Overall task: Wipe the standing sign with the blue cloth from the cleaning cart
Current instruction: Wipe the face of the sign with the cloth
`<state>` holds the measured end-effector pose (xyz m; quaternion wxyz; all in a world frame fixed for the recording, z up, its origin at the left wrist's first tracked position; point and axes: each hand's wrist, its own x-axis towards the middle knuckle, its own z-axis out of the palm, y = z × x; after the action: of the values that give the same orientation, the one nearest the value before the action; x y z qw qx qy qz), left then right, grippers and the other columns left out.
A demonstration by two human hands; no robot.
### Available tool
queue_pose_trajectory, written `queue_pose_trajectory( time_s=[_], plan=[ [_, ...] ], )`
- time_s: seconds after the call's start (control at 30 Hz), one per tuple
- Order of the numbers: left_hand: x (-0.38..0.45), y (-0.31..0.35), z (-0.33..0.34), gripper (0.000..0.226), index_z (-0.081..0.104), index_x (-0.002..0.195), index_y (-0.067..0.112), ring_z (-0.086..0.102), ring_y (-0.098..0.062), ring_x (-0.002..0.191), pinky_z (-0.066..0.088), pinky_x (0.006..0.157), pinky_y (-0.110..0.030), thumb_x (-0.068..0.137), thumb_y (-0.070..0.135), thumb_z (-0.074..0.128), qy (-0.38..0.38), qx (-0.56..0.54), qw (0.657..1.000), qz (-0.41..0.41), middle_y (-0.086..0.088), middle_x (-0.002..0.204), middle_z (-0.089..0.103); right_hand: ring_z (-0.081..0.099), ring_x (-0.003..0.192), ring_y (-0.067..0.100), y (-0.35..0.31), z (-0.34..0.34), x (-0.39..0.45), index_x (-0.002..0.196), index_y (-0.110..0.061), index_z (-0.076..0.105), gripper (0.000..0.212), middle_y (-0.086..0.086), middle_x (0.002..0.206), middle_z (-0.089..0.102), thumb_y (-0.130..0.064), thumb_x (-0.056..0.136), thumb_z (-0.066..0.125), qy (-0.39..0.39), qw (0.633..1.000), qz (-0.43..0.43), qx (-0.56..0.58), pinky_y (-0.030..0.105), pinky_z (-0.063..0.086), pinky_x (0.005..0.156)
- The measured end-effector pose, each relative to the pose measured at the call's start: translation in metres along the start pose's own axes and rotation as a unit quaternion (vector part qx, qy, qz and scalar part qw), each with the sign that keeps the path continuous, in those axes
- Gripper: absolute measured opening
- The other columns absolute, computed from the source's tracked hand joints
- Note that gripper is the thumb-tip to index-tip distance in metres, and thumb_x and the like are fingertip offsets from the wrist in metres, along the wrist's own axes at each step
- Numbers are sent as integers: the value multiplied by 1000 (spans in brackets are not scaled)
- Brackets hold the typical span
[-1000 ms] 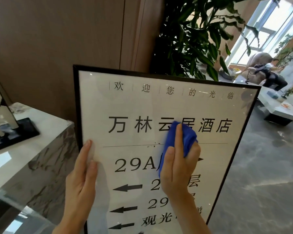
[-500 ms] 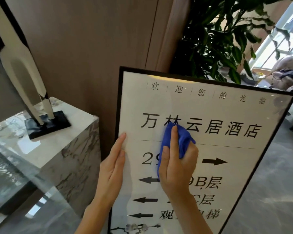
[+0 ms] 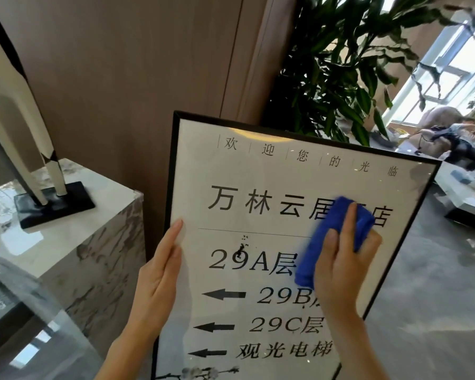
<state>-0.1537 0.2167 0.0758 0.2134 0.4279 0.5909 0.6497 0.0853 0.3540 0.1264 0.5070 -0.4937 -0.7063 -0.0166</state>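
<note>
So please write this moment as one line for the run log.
step: wiping | right hand: presses blue cloth on standing sign | left hand: flat on sign's left edge | dark smudge: unwiped

plinth (image 3: pixel 66 242) left of sign (image 3: pixel 258 165), plant (image 3: pixel 340 64) behind

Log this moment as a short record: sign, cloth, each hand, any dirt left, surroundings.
sign: black-framed standing sign, white face with printed text and arrows
cloth: blue cloth, pressed to the sign's right half
right hand: right hand holds the cloth against the sign
left hand: left hand, fingers straight, rests on the sign's left edge
dirt: dark smudge above the 29A line, clear of the cloth
surroundings: marble pedestal left, plant behind
</note>
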Motion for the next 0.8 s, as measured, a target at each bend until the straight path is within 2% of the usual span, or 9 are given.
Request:
queue_pose_trajectory(
  time_s=[0.1, 0.17, 0.3, 0.37, 0.43, 0.53, 0.63, 0.7, 0.8],
  plan=[
    [-1, -3, 2, 40, 40, 129, 72, 60, 21, 89, 46, 71, 3, 101, 43, 38, 14, 21, 1000, 2, 46, 108, 61, 43, 117, 18, 31, -17, 16, 158, -31, 16, 57, 4, 138, 29, -49, 105, 28, 13, 999, 39, 2, 49, 42, 108],
    [-1, -6, 3, 39, 39, 129, 72, 62, 18, 89, 46, 69, 2, 103, 43, 38, 27, 43, 999, 7, 43, 107, 63, 35, 116, 5, 50, -29, 22, 158, -29, 21, 55, 6, 137, 30, -39, 105, 34, 25, 998, 56, 22, 34, 35, 109],
    [2, -13, 7, 42, 37, 130, 72, 60, 17, 80, 43, 65, 4, 106, 38, 38, 49, 90, 994, 24, 43, 100, 63, 32, 115, 1, 75, -44, 19, 157, -22, 27, 55, 2, 128, 31, -14, 105, 43, 40, 994, 94, 38, 4, 21, 104],
    [2, -15, 3, 37, 36, 131, 71, 58, 10, 66, 42, 57, 0, 101, 49, 36, 55, 102, 993, 35, 34, 85, 65, 34, 117, 7, 73, -40, 17, 157, -23, 27, 56, -1, 126, 30, -9, 105, 42, 47, 993, 97, 51, 9, 22, 107],
    [2, -19, 2, 38, 35, 132, 72, 53, 5, 54, 39, 50, -4, 97, 58, 33, 67, 111, 990, 45, 25, 69, 61, 39, 119, 21, 66, -32, 15, 156, -26, 27, 55, 7, 128, 35, -12, 104, 40, 66, 992, 91, 55, 26, 29, 110],
    [3, -18, 3, 37, 31, 130, 76, 56, 6, 59, 41, 52, -1, 97, 59, 30, 82, 147, 983, 67, 27, 76, 63, 39, 120, 30, 54, -19, 8, 154, -23, 32, 52, 16, 134, 39, -11, 104, 38, 104, 990, 86, 48, 40, 36, 109],
    [3, -14, 10, 40, 28, 131, 75, 56, 9, 63, 43, 54, -2, 101, 50, 29, 89, 184, 975, 83, 38, 83, 61, 41, 116, 31, 42, -8, 1, 152, -16, 39, 49, 19, 134, 44, -9, 104, 39, 119, 989, 76, 34, 33, 36, 104],
    [3, -16, 11, 42, 27, 133, 74, 55, 5, 61, 42, 52, -7, 102, 46, 28, 97, 191, 971, 102, 33, 81, 60, 42, 118, 32, 31, -1, -2, 150, -12, 43, 46, 21, 137, 45, -11, 104, 39, 121, 990, 66, 27, 31, 34, 105],
    [3, -21, 9, 42, 26, 134, 74, 54, -1, 58, 42, 49, -13, 102, 46, 27, 102, 189, 969, 123, 19, 74, 61, 43, 116, 32, 10, 13, -7, 147, -10, 47, 43, 20, 136, 47, -14, 105, 38, 125, 992, 20, 1, 39, 38, 102]
  ],
)
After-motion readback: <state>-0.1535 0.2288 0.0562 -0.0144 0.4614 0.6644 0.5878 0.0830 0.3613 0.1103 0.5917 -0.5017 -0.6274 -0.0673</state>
